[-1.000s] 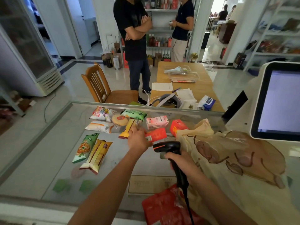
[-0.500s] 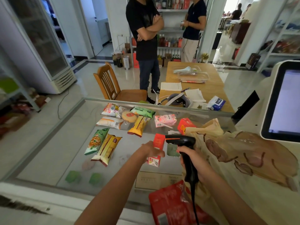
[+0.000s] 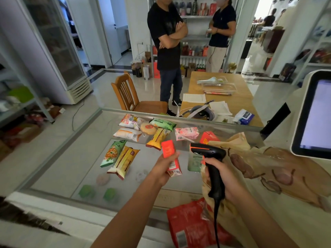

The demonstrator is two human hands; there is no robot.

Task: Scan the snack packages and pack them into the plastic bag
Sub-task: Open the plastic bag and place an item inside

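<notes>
My left hand grips a small red snack package, held upright above the glass counter. My right hand holds a black barcode scanner by its handle, its head turned left toward the red package, a short gap apart. Several other snack packages lie on the glass beyond: a green one, a yellow one, a pink one and a red one. A beige plastic bag with brown print lies crumpled to the right.
A large red bag lies at the counter's near edge. A touchscreen terminal stands at the right. Past the counter are a wooden chair, a wooden table with papers, and two people standing.
My left hand lifted the red package off the counter and turned it upright in front of the scanner. My right hand kept the scanner raised and levelled toward it.
</notes>
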